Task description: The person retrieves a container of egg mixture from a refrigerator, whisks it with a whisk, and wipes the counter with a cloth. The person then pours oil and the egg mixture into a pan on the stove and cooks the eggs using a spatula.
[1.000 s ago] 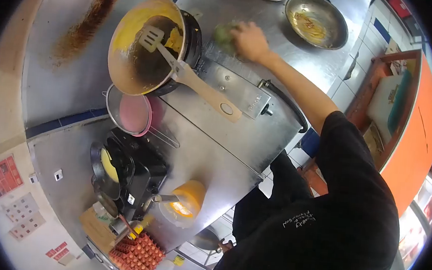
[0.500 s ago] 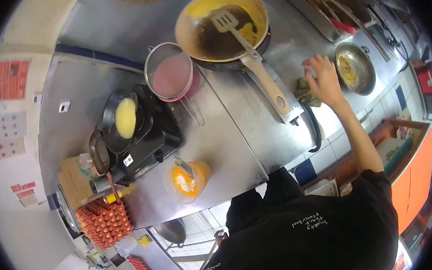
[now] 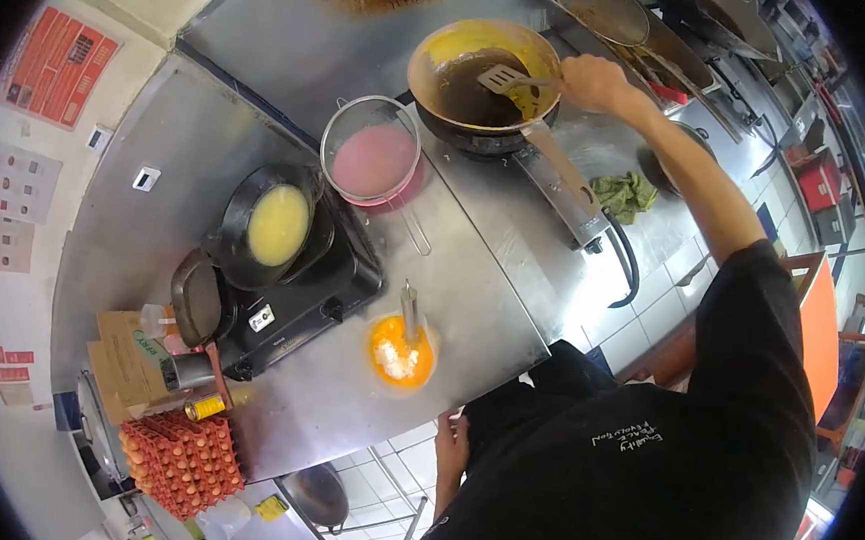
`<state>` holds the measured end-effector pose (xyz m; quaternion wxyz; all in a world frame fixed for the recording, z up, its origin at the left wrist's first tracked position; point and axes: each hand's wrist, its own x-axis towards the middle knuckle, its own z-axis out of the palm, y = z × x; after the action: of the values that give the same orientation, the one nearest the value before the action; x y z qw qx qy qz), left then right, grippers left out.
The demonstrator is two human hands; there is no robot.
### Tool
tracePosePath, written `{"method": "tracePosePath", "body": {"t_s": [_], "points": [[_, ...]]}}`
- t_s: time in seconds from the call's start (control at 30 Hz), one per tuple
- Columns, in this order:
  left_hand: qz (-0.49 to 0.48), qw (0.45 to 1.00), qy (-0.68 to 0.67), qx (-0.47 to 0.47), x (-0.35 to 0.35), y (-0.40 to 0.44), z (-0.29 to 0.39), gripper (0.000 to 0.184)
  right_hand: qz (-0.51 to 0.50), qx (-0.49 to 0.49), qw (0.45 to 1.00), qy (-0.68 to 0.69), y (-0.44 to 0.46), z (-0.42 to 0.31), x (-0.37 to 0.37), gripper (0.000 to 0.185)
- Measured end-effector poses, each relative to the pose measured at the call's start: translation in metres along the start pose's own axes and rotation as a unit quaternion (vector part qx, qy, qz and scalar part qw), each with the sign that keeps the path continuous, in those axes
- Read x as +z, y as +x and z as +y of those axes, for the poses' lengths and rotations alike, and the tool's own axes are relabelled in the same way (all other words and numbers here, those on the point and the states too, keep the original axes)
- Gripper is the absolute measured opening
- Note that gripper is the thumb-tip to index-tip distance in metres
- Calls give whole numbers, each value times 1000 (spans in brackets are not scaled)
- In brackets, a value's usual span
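My right hand (image 3: 593,84) is closed around the handle of a slotted turner (image 3: 503,79), whose head lies inside a large pan (image 3: 427,99). Yellow residue coats that pan's inner wall, and it sits on a portable cooker (image 3: 570,201) with its beige handle (image 3: 557,163) pointing toward me. Low beside the counter's front edge hangs my left hand (image 3: 452,444), fingers loosely apart and nothing visible in them. The closest thing to it on the counter is a container (image 3: 399,356) of orange egg liquid with white matter and a metal utensil. A crumpled green cloth (image 3: 623,195) lies below my right forearm.
A small black pan with a pale yellow layer (image 3: 278,224) rests on a black gas stove (image 3: 326,288). Near it, a sieve (image 3: 370,160) covers a pink bowl. Stacked egg trays (image 3: 183,463) stand at lower left. A metal pan (image 3: 665,171) is partly behind my right arm.
My right hand has moved from beside the metal pan and cloth to the turner, taking hold of it. The turner's handle has swung up off the pan handle. The view has shifted.
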<state>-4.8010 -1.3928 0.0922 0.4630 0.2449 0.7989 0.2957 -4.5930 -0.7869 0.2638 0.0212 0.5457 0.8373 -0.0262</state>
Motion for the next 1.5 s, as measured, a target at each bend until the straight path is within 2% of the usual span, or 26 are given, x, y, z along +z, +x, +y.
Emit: {"method": "tracePosePath", "body": {"t_s": [0.03, 0.1, 0.13, 0.17, 0.23, 0.3, 0.37, 0.43, 0.47, 0.53, 0.6, 0.87, 1.03, 1.1, 1.17, 1.23, 1.37, 1.43, 1.5], "points": [[-38, 999, -10, 21, 6, 8, 18, 34, 33, -10, 999, -32, 2, 7, -8, 31], [-73, 989, -27, 124, 34, 38, 38, 32, 35, -30, 998, -47, -3, 16, -25, 27], [-102, 981, -42, 157, 49, 53, 62, 32, 82, -66, 992, -69, -7, 20, -32, 23], [-131, 972, -57, 187, 66, 67, 91, 33, 127, -103, 982, -90, -12, 25, -37, 21], [-180, 950, -108, 230, 99, 85, 169, 38, 133, -119, 978, -105, -18, 34, -52, 21], [-254, 930, -152, 218, 133, 104, 241, 49, 136, -141, 974, -118, -23, 49, -60, 22], [-264, 910, -283, 148, 172, 130, 295, 55, 166, -242, 948, -121, -27, 69, -61, 30], [-287, 848, -441, 60, 206, 164, 330, 53, 155, -263, 944, -125, -41, 76, -65, 31], [-280, 849, -445, 60, 213, 169, 347, 53, 147, -278, 940, -132, -45, 77, -65, 33], [-204, 862, -464, 7, 223, 170, 379, 46, 123, -274, 941, -156, -45, 81, -61, 33], [-185, 876, -444, 14, 232, 183, 376, 43, 72, -253, 948, -180, -31, 86, -46, 30], [-68, 918, -386, 57, 237, 177, 378, 34, 93, -269, 949, -134, -1, 92, -29, 27], [16, 966, -250, 69, 225, 170, 383, 34, 91, -277, 951, -104, -3, 105, -30, 26], [14, 966, -251, 66, 217, 160, 394, 34, 65, -241, 963, -101, -6, 106, -31, 26], [12, 966, -251, 62, 204, 152, 402, 35, 69, -245, 962, -94, -12, 107, -38, 27], [-63, 938, -336, 52, 189, 147, 407, 37, 72, -248, 962, -87, -17, 107, -47, 27], [-112, 916, -382, 47, 168, 137, 413, 39, 63, -250, 962, -93, -23, 109, -63, 27], [-136, 901, -413, 4, 159, 135, 412, 39, 68, -256, 960, -93, -23, 110, -70, 26], [-160, 885, -437, 3, 150, 139, 411, 39, 77, -252, 961, -84, -23, 109, -74, 27]]}}
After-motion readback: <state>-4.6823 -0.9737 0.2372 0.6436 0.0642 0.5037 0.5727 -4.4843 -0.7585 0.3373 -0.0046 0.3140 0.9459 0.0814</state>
